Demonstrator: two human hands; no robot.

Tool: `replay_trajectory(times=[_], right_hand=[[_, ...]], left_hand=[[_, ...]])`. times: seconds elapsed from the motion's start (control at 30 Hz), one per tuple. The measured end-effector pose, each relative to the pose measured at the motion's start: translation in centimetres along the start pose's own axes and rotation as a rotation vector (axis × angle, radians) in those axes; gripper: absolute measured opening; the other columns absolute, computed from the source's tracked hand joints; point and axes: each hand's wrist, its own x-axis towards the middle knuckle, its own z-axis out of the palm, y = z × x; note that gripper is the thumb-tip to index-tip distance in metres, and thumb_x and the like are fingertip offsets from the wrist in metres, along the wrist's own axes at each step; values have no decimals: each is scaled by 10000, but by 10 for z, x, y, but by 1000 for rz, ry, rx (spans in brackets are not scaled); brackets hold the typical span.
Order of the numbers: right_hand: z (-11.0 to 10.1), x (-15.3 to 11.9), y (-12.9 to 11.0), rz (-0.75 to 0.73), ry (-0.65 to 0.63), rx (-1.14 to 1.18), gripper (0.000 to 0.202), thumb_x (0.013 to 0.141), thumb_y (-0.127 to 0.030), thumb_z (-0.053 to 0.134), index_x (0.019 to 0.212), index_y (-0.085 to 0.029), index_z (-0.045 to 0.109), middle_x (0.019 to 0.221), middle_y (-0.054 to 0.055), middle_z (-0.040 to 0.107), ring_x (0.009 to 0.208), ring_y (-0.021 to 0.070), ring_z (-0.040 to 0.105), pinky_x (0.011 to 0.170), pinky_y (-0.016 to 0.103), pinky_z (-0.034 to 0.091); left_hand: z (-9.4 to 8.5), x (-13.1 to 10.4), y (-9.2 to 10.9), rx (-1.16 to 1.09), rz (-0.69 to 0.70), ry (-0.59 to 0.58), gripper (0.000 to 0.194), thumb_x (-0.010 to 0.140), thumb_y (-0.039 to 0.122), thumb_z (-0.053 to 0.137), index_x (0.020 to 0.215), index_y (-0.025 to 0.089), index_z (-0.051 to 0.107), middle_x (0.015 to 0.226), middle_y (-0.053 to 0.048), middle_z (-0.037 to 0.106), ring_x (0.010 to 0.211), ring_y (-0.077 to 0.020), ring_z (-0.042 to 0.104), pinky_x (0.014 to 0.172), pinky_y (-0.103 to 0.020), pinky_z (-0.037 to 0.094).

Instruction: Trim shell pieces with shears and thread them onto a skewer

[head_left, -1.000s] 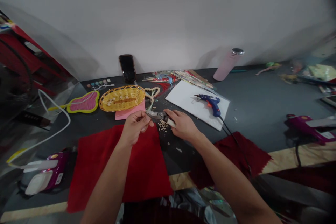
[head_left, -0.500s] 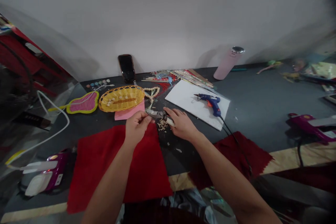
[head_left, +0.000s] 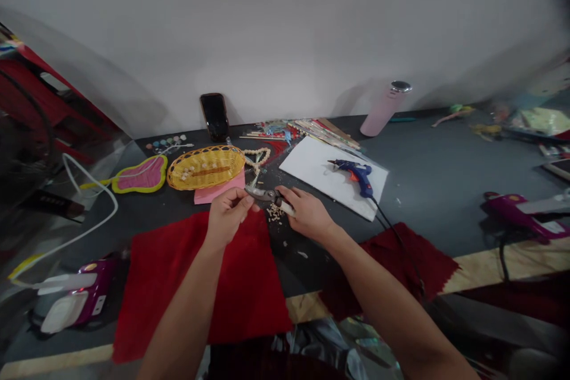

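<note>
Nearest, a red cloth [head_left: 164,273] lies under the forearms on the dark worktop [head_left: 307,273]. Above its far edge, the left hand [head_left: 226,217] has its fingers pinched narrow at the tip of a hand cutter [head_left: 267,195]; whether they grip a small piece, I cannot tell. The right hand [head_left: 312,214] has its fingers wrapped around the cutter's handles. Small pale bits [head_left: 274,212] lie scattered just beside it, so this looks like a cutting step. A clean cut would call for a steady pinch, left fingertips clear of the blades, and an even squeeze.

Beyond are a yellow basket [head_left: 196,185] overlapping pink paper [head_left: 222,191], a beaded loop [head_left: 266,157], and a blue glue gun [head_left: 363,181] on a white board [head_left: 307,157]. Farthest, a phone [head_left: 215,117] and a pink bottle [head_left: 383,111] stand near the wall.
</note>
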Motion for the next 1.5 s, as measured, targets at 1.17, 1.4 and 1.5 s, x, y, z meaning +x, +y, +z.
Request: replay_trajectory(times=[1.17,1.4,1.5], right_hand=[[3,3,6,77,-20,-45,573,801,-235,438,1353,-227,287,1175,100,530,1031,226,499,835,321,357],[3,3,10,16,-40,-17,578,814,-240,437,1366,-225,268,1174,106,525,1065,230,472,865,341,336],[3,2,11,-1,-21,-14,558,816,-243,440,1355,-223,296,1139,98,544,1048,223,489,869,333,347]], left_hand=[[3,4,0,244,18,98,158,747,302,587,760,145,597,657,-9,652,458,-64,467,478,-185,369],[-3,5,-2,163,-60,-6,198,765,326,569,704,137,568,581,-12,629,381,-39,348,385,-173,253],[-6,6,-4,81,-95,-45,204,752,326,587,693,132,564,560,-13,622,370,-32,336,376,-168,229]])
